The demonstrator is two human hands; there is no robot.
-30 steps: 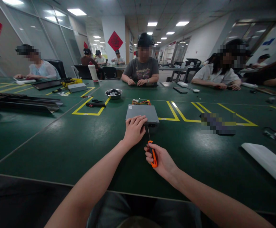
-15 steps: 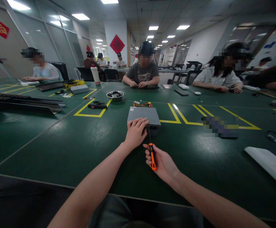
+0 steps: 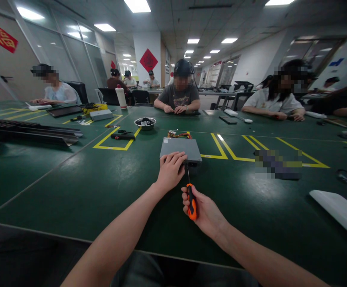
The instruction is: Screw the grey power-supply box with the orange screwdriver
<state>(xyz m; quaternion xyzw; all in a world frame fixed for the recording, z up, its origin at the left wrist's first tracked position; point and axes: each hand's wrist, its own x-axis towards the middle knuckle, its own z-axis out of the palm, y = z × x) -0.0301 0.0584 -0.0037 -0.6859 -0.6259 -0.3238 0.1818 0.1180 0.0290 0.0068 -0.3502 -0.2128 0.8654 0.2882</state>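
A grey metal box (image 3: 182, 148) with coloured wires (image 3: 179, 135) at its far side lies on the green table (image 3: 95, 203). My left hand (image 3: 171, 169) rests on the box's near left part, fingers laid over its top and edge. My right hand (image 3: 202, 207) is closed around the orange and black handle of a screwdriver (image 3: 192, 202). The screwdriver's thin shaft points away from me, up to the near face of the box. Where its tip meets the box is too small to make out.
Beyond the box at left stand a metal bowl (image 3: 145, 123) of small parts and a white bottle (image 3: 121, 97). Black tools (image 3: 122, 136) lie inside yellow tape. Long dark metal rails (image 3: 36, 131) lie left, a white object (image 3: 338, 211) right. People sit around the table.
The whole view has shifted slightly, with the table lower in the picture. Both hands keep their places at the box, and the screwdriver handle is turned a little in my right hand.
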